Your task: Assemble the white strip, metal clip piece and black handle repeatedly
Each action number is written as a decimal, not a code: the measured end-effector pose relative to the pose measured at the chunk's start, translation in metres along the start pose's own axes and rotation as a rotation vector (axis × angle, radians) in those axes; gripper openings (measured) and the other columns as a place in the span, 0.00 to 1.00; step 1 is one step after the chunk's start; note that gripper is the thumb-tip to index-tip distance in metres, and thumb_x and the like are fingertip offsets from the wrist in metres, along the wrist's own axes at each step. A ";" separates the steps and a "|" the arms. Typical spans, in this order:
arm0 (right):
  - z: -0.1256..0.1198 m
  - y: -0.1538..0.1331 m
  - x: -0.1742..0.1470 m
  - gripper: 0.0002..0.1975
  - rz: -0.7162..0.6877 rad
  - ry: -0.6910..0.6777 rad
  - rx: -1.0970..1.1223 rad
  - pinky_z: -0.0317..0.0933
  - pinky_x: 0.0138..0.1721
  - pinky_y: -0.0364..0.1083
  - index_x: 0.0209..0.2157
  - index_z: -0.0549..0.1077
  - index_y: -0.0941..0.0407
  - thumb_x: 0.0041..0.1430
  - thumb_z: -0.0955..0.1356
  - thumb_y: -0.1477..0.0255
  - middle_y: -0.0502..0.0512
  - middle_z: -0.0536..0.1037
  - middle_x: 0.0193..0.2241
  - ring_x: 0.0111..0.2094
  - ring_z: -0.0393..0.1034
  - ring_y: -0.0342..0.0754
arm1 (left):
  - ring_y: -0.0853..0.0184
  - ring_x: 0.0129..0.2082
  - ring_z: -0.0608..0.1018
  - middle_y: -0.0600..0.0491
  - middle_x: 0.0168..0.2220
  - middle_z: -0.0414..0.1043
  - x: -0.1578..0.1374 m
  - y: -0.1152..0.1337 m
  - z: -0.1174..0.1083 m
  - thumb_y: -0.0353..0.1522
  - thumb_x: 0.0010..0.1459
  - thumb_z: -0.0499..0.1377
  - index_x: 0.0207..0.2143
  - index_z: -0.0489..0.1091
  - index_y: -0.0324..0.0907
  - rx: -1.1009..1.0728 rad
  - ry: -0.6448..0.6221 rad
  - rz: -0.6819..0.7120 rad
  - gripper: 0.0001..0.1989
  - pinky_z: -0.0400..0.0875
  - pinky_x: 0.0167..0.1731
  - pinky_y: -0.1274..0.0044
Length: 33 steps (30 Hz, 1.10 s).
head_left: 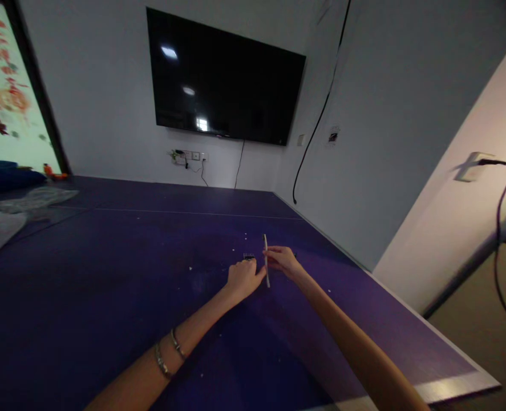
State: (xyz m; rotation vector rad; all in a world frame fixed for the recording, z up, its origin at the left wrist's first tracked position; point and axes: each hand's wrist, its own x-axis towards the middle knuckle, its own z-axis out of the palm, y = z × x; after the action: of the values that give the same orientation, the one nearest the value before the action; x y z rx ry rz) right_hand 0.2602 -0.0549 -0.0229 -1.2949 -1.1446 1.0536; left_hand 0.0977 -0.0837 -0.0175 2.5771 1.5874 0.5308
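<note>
My right hand (282, 258) pinches a slim whitish toothbrush (266, 274), held nearly upright with its small dark-tipped head at the top. Just left of it, my left hand (242, 278) is closed, knuckles up, low over the purple tabletop (184, 319). A small dark object with a silvery, toothed-looking edge (249, 257) shows past the left fingers, which seem to be wrapped round it; most of it is hidden. The left thumb points towards the toothbrush handle; whether it touches cannot be made out.
White specks (190, 268) are scattered about the tabletop. Clear plastic wrapping (34, 198) and dark blue cloth (8, 178) lie at the far left. A black cable (316, 125) hangs by the right wall. A television (222, 80) is mounted above the table's far edge.
</note>
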 end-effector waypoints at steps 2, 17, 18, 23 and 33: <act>-0.031 -0.004 0.008 0.13 -0.053 0.095 -0.231 0.66 0.27 0.41 0.34 0.75 0.61 0.46 0.69 0.69 0.56 0.78 0.28 0.27 0.72 0.44 | 0.60 0.38 0.75 0.46 0.36 0.73 0.008 -0.006 0.001 0.44 0.59 0.44 0.38 0.68 0.41 -0.038 0.038 0.020 0.20 0.66 0.37 0.70; -0.153 0.034 0.019 0.09 0.021 0.266 -1.081 0.54 0.24 0.39 0.20 0.76 0.61 0.43 0.64 0.77 0.53 0.74 0.18 0.29 0.72 0.49 | 0.57 0.51 0.67 0.44 0.51 0.64 0.079 -0.086 0.072 0.36 0.48 0.57 0.51 0.60 0.39 -0.170 0.017 0.167 0.26 0.60 0.50 0.67; -0.152 0.038 0.020 0.09 0.022 0.261 -1.106 0.54 0.24 0.38 0.19 0.76 0.61 0.44 0.64 0.76 0.54 0.75 0.18 0.29 0.72 0.49 | 0.57 0.51 0.67 0.43 0.52 0.64 0.081 -0.085 0.074 0.36 0.48 0.56 0.51 0.59 0.39 -0.178 0.005 0.170 0.27 0.59 0.50 0.67; -0.144 0.049 0.022 0.09 0.030 0.244 -1.193 0.53 0.23 0.38 0.20 0.76 0.61 0.45 0.64 0.77 0.58 0.76 0.21 0.28 0.71 0.48 | 0.58 0.49 0.70 0.44 0.50 0.66 0.087 -0.082 0.075 0.34 0.49 0.55 0.50 0.60 0.39 -0.222 -0.031 0.201 0.24 0.61 0.49 0.69; -0.141 0.037 0.012 0.12 -0.009 0.274 -1.232 0.55 0.24 0.39 0.25 0.76 0.61 0.52 0.63 0.71 0.60 0.77 0.23 0.28 0.72 0.50 | 0.60 0.44 0.73 0.46 0.45 0.71 0.081 -0.078 0.071 0.34 0.48 0.59 0.49 0.61 0.39 -0.375 0.013 0.198 0.25 0.65 0.44 0.71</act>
State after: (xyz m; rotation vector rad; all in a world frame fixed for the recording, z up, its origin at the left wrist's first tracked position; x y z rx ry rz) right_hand 0.4027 -0.0639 -0.0522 -2.2559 -1.6283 0.0241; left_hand 0.0875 0.0322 -0.0814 2.4516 1.1099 0.7779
